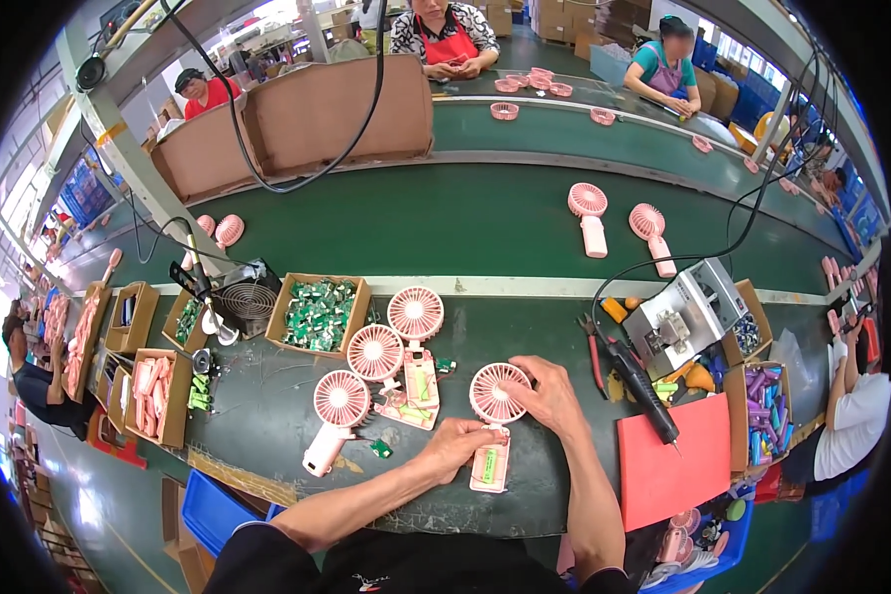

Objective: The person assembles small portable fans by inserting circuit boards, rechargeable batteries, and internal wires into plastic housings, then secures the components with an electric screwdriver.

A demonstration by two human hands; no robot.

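Pink handheld fan sits between both hands over the dark green counter, its grille facing up and its handle open toward the person. From the left, another fan lies near a small green circuit board. The left hand has its grip closed, fingertips pinching the top of the handle, above a green piece inside. The right hand grips the round head, thumb across the grille. Farther right, a black pen-shaped tool partly overlaps a red sheet.
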